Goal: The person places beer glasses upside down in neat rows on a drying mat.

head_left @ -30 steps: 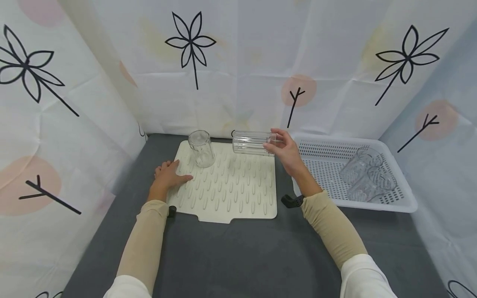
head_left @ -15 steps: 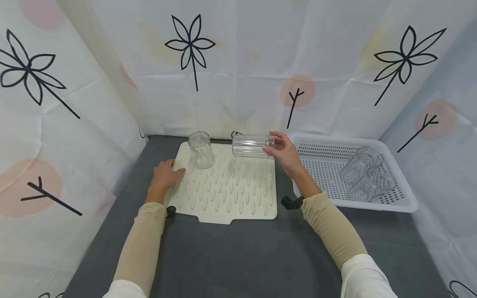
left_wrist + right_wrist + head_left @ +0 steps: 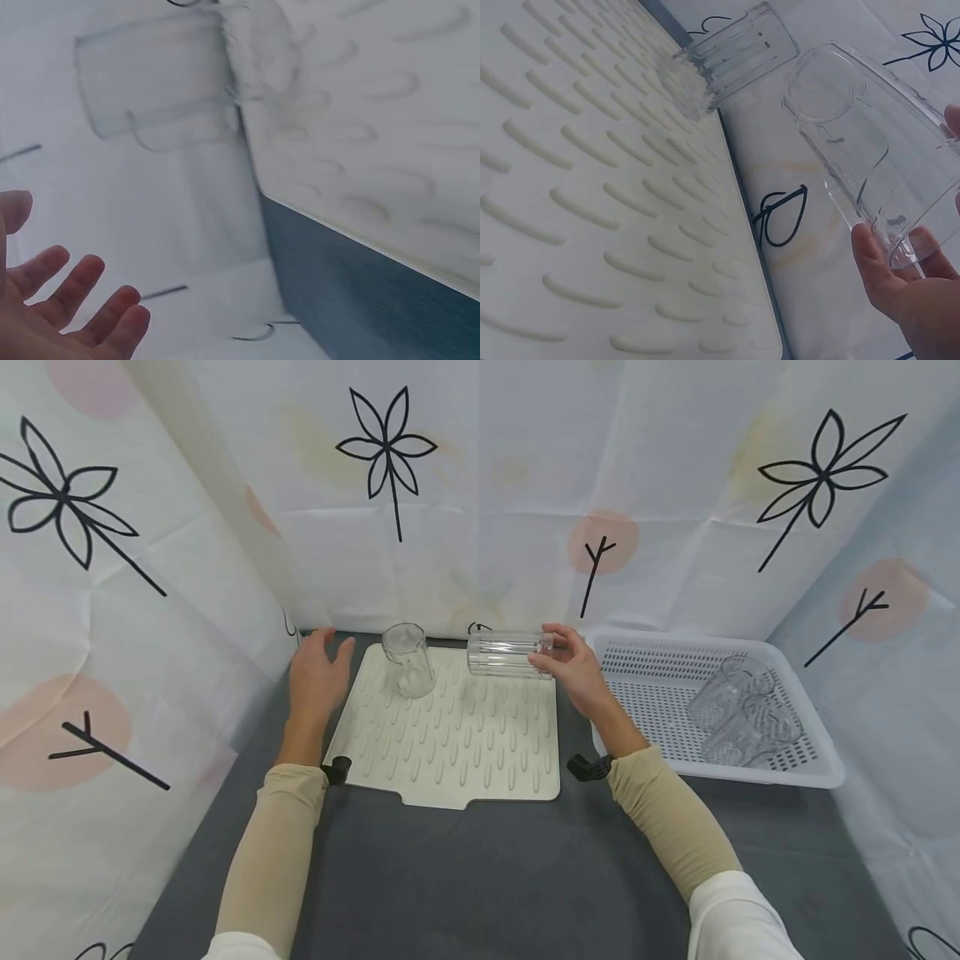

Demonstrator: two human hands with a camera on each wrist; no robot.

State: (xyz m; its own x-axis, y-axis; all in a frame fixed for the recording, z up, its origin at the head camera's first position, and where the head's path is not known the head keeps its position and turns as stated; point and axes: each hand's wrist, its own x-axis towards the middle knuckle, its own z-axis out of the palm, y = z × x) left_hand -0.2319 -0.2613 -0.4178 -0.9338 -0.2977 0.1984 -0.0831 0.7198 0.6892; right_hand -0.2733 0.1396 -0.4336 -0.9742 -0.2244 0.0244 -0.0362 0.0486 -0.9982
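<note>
Right hand (image 3: 576,670) grips one glass (image 3: 504,654) of four; basket (image 3: 641,706) holds two.

Glass (image 3: 154,79) on pale mat (image 3: 405,142): is showing blurred, left wrist view. Right hand (image 3: 930,307) near mat: is lying partly outside right wrist view.

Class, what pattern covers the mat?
Raised, elongated ridges on the mat; clearest in the right wrist view.

Matte dark grey surface (image 3: 480,877). White fabric backdrop (image 3: 510,427) along its far edge, lightly creased, printed with black line flowers and peach circles; similar left panel (image 3: 45,610) and bluish right panel (image 3: 922,668) flank it. Light diffuse.
</note>
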